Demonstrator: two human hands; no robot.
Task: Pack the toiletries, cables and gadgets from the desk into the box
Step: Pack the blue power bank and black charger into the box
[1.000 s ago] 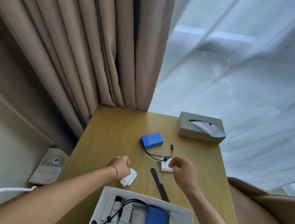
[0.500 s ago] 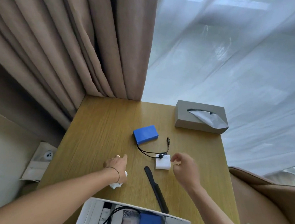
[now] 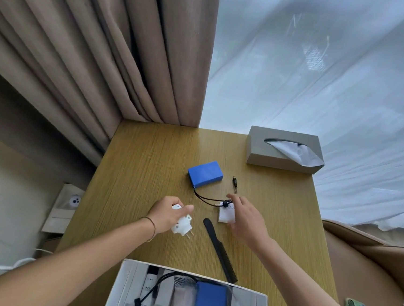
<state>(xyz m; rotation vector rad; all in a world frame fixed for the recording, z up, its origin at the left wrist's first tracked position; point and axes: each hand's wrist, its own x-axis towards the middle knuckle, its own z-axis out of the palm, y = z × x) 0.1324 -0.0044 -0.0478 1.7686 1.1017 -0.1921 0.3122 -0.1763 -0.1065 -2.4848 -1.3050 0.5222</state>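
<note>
left hand (image 3: 166,214) grip clamped on white plug adapter (image 3: 183,225), prongs toward box (image 3: 121,285) | right hand (image 3: 244,217) grip apart over white card (image 3: 225,214) | comb (image 3: 219,248) between on worktop (image 3: 140,172)

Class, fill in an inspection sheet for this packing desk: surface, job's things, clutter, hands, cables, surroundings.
Surface: wooden desk.
Job's things: blue pack, white block, black comb on the desk; white box at the near edge, partly filled.
Clutter: grey tissue box.
Hands: left hand grips a white plug adapter; right hand reaches over the white block, fingers relaxed.
Cables: black lead runs from the blue pack.
Surroundings: beige curtain, sheer curtain.
</note>
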